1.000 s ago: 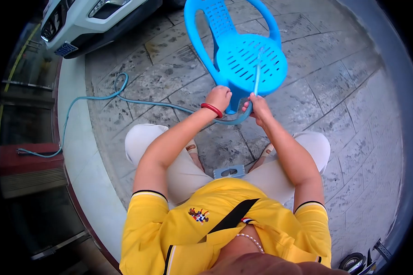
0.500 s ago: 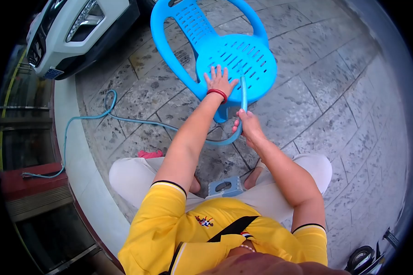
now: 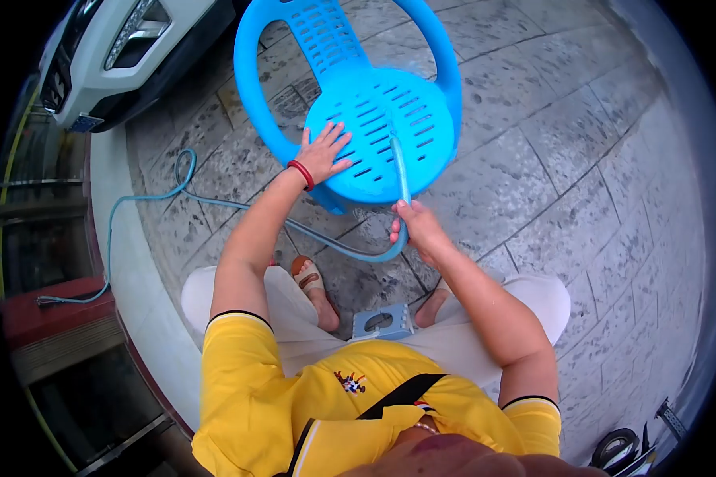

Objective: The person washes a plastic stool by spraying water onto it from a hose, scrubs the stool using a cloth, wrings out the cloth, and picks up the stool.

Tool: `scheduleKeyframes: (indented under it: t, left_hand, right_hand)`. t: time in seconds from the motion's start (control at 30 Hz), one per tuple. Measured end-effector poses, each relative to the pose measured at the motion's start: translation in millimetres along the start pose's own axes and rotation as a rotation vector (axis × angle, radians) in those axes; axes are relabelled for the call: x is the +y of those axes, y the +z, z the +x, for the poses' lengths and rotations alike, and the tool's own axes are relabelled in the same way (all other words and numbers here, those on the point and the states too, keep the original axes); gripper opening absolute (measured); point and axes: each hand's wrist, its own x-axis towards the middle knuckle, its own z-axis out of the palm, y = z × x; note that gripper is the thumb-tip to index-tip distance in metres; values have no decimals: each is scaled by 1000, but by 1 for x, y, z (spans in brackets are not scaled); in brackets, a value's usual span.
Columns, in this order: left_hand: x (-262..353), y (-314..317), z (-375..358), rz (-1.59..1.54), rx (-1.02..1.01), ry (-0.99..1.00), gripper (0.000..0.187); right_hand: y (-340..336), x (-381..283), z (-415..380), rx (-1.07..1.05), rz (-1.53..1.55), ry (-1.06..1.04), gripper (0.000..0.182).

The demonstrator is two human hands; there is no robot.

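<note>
Left hand has slid left, fingers spread flat on chair seat; right hand still grips hose.

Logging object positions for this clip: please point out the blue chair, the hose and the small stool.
blue chair (image 3: 378, 127), head view, on the slotted seat.
hose (image 3: 215, 203), head view, on the stretch lying across the paving.
small stool (image 3: 380, 322), head view, on its top by the handle slot.

Chair on pavement ahead of seated person; left hand flat on seat's left part, right hand before seat, hose trailing left, car far left, stool between feet.
</note>
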Motion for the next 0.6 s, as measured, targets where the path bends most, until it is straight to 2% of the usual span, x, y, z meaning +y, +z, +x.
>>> scheduleKeyframes:
  t: [0.07, 0.1, 0.13, 0.2, 0.27, 0.33, 0.4, 0.43, 0.5, 0.53, 0.6]
  left_hand:
    - [-14, -19, -7, -72, -163, 40, 54]
    - [-24, -17, 3, -154, -241, -5, 53]
    - [-28, -11, 14, -153, -248, -16, 53]
    - [-16, 4, 44, -127, -37, -308, 59]
    - [26, -1, 65, -47, -54, -481, 66]
    - [49, 27, 80, -129, -39, -354, 69]
    - [69, -27, 60, -116, -240, -76, 67]
    - [61, -41, 52, -125, -249, -106, 67]
    - [33, -62, 28, -320, -625, 190, 61]
    - [17, -84, 6, -340, -631, 141, 61]
    - [-22, -128, -55, -269, -487, 18, 55]
  right_hand:
    - [1, 1, -2, -11, -24, 3, 26]
    - [1, 2, -3, -17, -49, 1, 26]
    - [2, 3, -3, -27, -50, 8, 26]
    - [2, 3, 0, -4, -35, -10, 27]
    - [3, 3, 2, 4, -14, -16, 27]
    - [3, -2, 7, 8, -9, -7, 27]
    - [5, -9, 9, 70, -6, -26, 26]
    - [6, -10, 11, 50, -24, -7, 26]
    - [11, -10, 15, 70, -17, -35, 26]
    - [14, -8, 17, 73, -29, -46, 27]
    - [19, -6, 20, 66, -37, -68, 27]
